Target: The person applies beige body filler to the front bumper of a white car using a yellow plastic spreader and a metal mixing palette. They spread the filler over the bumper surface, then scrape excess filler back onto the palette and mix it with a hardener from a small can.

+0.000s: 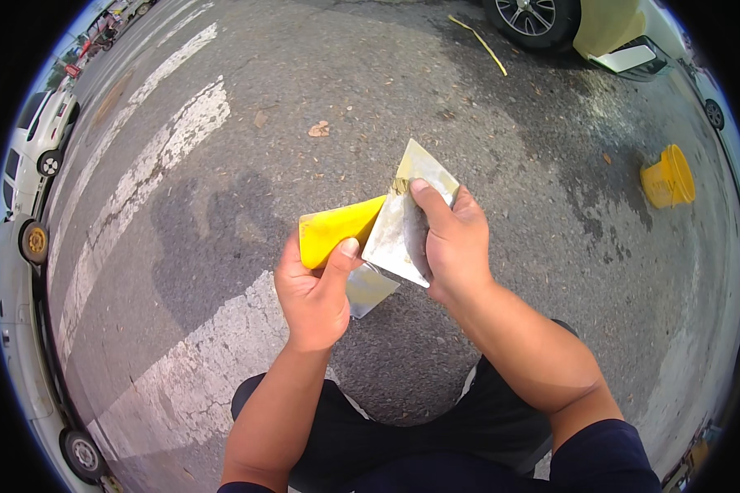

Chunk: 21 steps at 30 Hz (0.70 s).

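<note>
Between the thumb and fingers of my left hand (315, 297) is a bright yellow flat scraper (339, 230), with a dirty edge. My right hand (459, 238) grips a flat, pale grey-white scraper (403, 218) with its thumb on top; yellowish and dark smears mark its face. The two scrapers meet or overlap at the yellow one's right end. Below them, beside my left hand, shows a grey flat piece (372, 289) with a yellowish smear; whether my left fingers hold it is hidden. Both hands are in front of me, above the pavement.
A yellow bucket (668, 177) stands on the asphalt at right. At the top right is a car wheel (533, 16) beside a yellowish body panel (617, 29). A thin yellow strip (481, 45) lies nearby. Parked vehicles (25, 271) line the left, past white painted stripes (197, 370).
</note>
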Motion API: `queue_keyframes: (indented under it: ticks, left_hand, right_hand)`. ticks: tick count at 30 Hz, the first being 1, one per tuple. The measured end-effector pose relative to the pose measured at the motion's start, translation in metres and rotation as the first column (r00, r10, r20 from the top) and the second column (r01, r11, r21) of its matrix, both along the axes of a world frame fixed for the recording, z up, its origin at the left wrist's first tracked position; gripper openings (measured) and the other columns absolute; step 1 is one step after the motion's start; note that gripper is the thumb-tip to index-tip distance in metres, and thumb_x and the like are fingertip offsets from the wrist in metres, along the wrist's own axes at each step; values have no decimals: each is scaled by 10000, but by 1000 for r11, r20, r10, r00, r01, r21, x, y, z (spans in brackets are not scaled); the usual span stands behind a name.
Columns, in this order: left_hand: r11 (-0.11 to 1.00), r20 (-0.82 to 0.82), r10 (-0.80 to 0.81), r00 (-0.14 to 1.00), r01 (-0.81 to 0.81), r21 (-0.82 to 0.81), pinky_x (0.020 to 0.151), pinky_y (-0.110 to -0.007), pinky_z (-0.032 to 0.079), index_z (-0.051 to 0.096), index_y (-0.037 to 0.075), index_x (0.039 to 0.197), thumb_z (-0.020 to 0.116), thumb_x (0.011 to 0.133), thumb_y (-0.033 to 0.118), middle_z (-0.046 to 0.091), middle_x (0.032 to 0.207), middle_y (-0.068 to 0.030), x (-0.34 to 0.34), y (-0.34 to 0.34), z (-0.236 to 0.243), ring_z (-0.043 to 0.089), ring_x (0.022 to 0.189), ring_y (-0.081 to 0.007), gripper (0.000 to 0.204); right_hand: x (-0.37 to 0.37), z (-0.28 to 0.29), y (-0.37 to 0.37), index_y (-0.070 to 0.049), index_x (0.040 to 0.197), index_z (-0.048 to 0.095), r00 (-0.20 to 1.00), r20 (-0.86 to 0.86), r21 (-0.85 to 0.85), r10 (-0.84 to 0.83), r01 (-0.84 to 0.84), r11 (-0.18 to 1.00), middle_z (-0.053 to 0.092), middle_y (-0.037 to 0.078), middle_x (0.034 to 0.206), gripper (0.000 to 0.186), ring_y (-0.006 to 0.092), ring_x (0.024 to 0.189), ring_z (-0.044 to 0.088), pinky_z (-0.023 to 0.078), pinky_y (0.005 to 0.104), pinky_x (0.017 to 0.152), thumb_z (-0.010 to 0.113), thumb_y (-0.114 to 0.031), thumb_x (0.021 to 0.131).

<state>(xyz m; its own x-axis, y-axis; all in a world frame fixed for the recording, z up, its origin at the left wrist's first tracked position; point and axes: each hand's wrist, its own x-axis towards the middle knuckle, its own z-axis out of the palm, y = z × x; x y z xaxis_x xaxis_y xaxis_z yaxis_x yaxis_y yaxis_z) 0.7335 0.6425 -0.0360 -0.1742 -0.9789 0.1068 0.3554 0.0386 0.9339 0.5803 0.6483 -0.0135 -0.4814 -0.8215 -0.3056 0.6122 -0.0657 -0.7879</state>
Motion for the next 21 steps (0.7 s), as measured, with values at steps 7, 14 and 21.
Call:
queue_keyframes:
  ticks: [7, 14, 21]
  left_hand:
    - [990, 138, -41, 990, 59, -130, 959, -281, 522, 640, -60, 1275, 614, 998, -49, 720, 1203, -110, -1, 5, -1, 674, 1093, -138, 278]
    - [995, 192, -28, 981, 45, -89, 951, -272, 523, 665, -52, 1261, 615, 999, -46, 728, 1193, -104, -5, 6, 5, 678, 1086, -126, 267]
    - [981, 360, -27, 933, 94, -170, 912, -298, 543, 656, -56, 1241, 715, 949, 13, 721, 1172, -94, 1, 6, 0, 683, 1058, -147, 305]
  right_hand:
    - [4, 3, 3, 24, 1176, 538, 997, -61, -2, 43, -44, 999, 669, 108, 1038, 264, 150, 875, 673, 567, 296, 750, 672, -81, 974]
    - [8, 9, 8, 33, 1187, 535, 997, 4, -24, 77, -77, 997, 667, 107, 1038, 276, 143, 876, 667, 566, 290, 743, 672, -80, 975]
    - [14, 8, 14, 61, 1187, 532, 985, -78, -58, 152, -156, 986, 676, 108, 1023, 342, 140, 870, 672, 568, 290, 746, 708, -131, 965]
